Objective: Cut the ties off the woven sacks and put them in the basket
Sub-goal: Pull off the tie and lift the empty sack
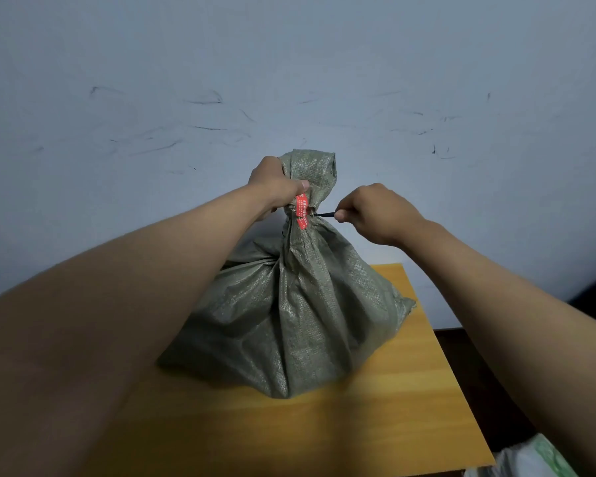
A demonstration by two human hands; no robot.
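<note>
Worktop [375, 425] nearest cam: yellow-orange wood grain, bare at front, right edge dropping to dark floor. White-and-green plastic [530, 459] at bottom right corner, partly out of view. Grey-green woven sack [289, 321] stands upright on worktop's middle, bulging at base, fabric creased & gathered upward into a tight neck. Black tie [319, 214] cinches neck w/ red printed tag [301, 211] caught under it; loose mouth flares above. Left hand [276, 187] clenched round neck at tag, thumb across front. Right hand [375, 213] just beside neck, thumb & forefinger pinching the tie's free end, pulled out sideways. Behind: pale blue-grey wall [289, 63] w/ dark scuffs.
</note>
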